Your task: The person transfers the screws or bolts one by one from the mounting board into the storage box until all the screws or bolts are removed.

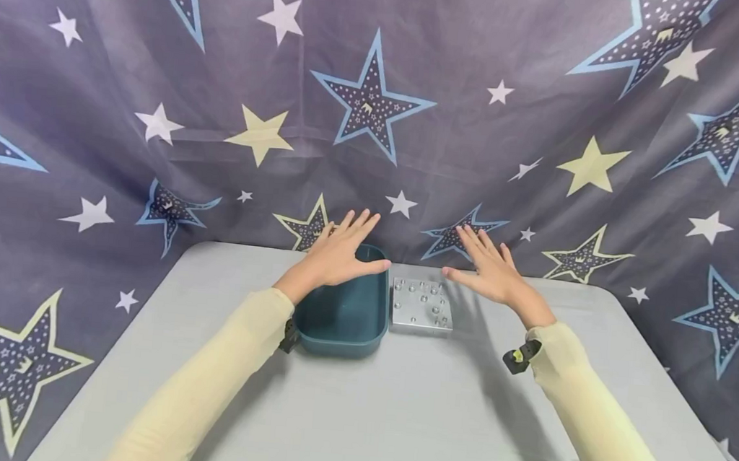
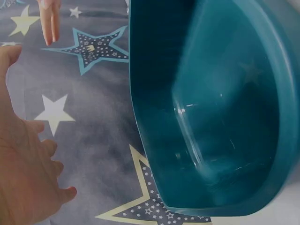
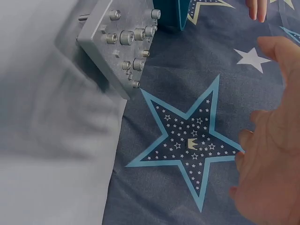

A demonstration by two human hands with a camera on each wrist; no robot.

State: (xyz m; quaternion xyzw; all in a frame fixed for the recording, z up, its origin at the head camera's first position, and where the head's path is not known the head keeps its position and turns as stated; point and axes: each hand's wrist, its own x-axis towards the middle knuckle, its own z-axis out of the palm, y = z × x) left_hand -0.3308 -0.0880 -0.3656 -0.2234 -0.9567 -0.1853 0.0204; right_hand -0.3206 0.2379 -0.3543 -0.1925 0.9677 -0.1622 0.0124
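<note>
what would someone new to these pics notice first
Probably the star-printed cloth, which fills the background behind the pale table. Next come the empty left hand and right hand, fingers spread, raised near the table's far edge. Between the sleeves, the teal bin stands on the table, partly hidden by the left hand in the head view, with a silver block studded with screws just to its right.

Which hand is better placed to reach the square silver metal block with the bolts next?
Probably the right hand: empty, with nothing standing between it and the block. The left hand, also empty, appears over the teal rounded-corner plastic bin, whose wall stands on that side of the block.
</note>
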